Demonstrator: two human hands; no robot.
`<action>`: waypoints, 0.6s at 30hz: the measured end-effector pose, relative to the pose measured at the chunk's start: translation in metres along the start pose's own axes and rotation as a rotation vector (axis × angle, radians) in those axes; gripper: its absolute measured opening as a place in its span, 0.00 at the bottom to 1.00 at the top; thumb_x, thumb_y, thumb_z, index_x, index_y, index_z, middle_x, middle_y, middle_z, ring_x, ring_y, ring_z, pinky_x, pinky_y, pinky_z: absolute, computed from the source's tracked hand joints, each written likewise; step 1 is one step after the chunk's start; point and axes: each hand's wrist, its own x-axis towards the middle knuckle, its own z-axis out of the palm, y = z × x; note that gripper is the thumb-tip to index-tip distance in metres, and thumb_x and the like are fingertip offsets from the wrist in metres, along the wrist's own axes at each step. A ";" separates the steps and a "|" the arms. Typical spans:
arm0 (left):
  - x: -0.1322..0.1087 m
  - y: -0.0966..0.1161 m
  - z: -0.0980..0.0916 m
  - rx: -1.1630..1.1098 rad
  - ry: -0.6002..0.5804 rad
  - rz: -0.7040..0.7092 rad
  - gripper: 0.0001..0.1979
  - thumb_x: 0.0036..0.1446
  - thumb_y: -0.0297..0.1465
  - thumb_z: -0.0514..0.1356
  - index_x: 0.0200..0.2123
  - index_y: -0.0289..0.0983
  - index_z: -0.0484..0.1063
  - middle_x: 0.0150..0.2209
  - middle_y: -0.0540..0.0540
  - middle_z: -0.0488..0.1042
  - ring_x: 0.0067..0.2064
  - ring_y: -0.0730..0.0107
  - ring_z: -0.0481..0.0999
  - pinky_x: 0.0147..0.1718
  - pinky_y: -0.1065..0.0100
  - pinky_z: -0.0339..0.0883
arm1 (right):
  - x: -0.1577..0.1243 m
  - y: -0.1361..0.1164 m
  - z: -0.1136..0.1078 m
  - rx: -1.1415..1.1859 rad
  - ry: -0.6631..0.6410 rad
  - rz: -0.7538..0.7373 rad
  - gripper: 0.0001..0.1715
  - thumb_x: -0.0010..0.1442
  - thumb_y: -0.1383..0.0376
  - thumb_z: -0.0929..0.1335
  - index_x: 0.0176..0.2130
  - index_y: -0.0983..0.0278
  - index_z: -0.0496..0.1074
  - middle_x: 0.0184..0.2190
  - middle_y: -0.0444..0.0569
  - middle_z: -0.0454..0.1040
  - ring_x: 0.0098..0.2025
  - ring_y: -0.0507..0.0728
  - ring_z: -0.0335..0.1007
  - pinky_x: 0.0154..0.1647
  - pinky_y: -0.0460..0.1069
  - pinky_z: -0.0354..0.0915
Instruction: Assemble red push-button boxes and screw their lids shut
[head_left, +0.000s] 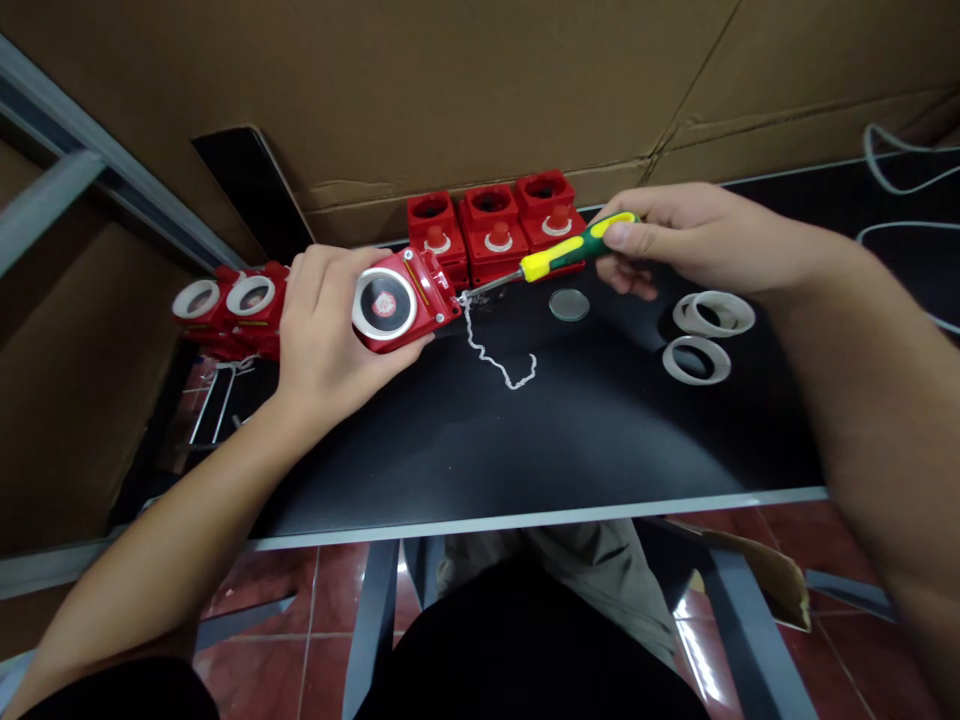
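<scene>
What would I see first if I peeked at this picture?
First you'd spot the bright red box in the middle of the black table, held by the left hand. The right hand pokes a yellow-and-green screwdriver at its corner, where a white string trails onto the table. More red boxes line the back, and two white rings lie to the right.

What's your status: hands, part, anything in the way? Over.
Left hand grips red housing. Right hand holds screwdriver, tip at housing's corner. White cord trails from that corner; rings and disc lie apart, to the right.
</scene>
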 end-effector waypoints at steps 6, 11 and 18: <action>0.000 0.004 -0.002 0.008 -0.022 0.002 0.33 0.61 0.47 0.75 0.66 0.52 0.70 0.59 0.42 0.79 0.60 0.34 0.78 0.55 0.26 0.70 | 0.000 0.001 0.001 -0.117 0.029 -0.003 0.45 0.68 0.27 0.67 0.33 0.65 0.76 0.18 0.45 0.69 0.18 0.46 0.61 0.17 0.46 0.57; 0.001 0.003 -0.001 0.007 -0.008 0.026 0.34 0.61 0.47 0.76 0.66 0.52 0.71 0.59 0.42 0.79 0.59 0.34 0.78 0.54 0.27 0.70 | 0.001 0.005 0.003 -0.128 0.034 0.003 0.42 0.73 0.29 0.65 0.37 0.65 0.74 0.20 0.43 0.68 0.18 0.45 0.58 0.18 0.46 0.55; 0.001 0.004 0.000 -0.015 -0.001 -0.047 0.33 0.59 0.49 0.78 0.62 0.55 0.71 0.58 0.42 0.80 0.61 0.33 0.77 0.58 0.27 0.70 | 0.002 0.004 0.002 0.074 -0.035 -0.040 0.22 0.68 0.61 0.79 0.54 0.61 0.69 0.26 0.37 0.68 0.24 0.47 0.63 0.22 0.43 0.58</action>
